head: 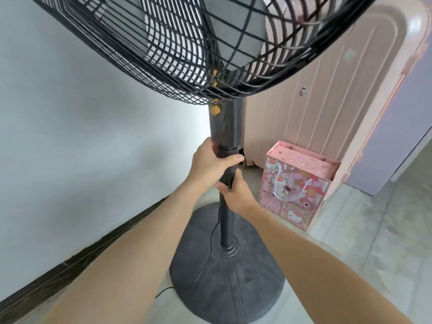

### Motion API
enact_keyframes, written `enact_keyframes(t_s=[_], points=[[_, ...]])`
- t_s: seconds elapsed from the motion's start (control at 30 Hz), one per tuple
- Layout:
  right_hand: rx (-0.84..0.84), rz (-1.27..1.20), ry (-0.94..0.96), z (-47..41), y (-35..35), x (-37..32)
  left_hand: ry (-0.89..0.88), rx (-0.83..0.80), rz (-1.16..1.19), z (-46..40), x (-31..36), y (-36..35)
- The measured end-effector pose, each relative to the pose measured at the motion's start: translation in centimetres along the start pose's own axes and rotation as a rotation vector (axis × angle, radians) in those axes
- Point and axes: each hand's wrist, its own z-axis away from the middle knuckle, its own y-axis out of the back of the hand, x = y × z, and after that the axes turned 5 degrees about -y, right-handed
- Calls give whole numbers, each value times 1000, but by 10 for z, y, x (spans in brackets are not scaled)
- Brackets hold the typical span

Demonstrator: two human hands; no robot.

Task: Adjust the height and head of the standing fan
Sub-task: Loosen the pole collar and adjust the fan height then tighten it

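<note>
A black standing fan fills the view. Its wire cage head [187, 43] hangs close above me, with grey blades inside. Below it runs a thick black upper column [226, 122] with orange knobs [215, 110] on its left side. A thinner pole [226, 225] goes down into a round dark base [229, 284]. My left hand [210, 162] is wrapped around the column at the joint collar. Just under it, my right hand [236, 192] grips the locking sleeve where the pole begins.
A white wall [81, 136] with a dark skirting board runs along the left. A pink cabinet [315, 94] stands behind the fan. A pink cartoon gift bag [301, 185] sits on the floor to the right of the base. The fan's cord [210, 251] trails over the base.
</note>
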Motion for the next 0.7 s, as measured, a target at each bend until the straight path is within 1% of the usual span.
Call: enact_keyframes(t_s=[0.07,0.1,0.13,0.2,0.33,0.4,0.47,0.53,0.67,0.7], points=[[1,-8,20,3,0,3,40,146,-48,5,2,-11],[-3,-7,26,4,1,4,46,187,-61,6,2,-13],[-13,-11,27,4,1,5,48,186,-45,6,2,-13],[-46,-13,5,3,1,8,48,86,39,4,0,-7],[-97,12,-63,3,-1,23,51,-213,88,2,-4,9],[-94,25,-54,2,0,27,48,-262,96,-1,-4,15],[-88,62,-37,0,1,27,24,-226,84,-5,-4,19],[-80,79,-27,-1,1,27,26,-149,80,-6,-4,17],[-85,68,-12,-1,1,27,50,85,-65,-2,-4,-7],[-93,71,-8,-1,1,27,56,111,-61,0,-5,-9]])
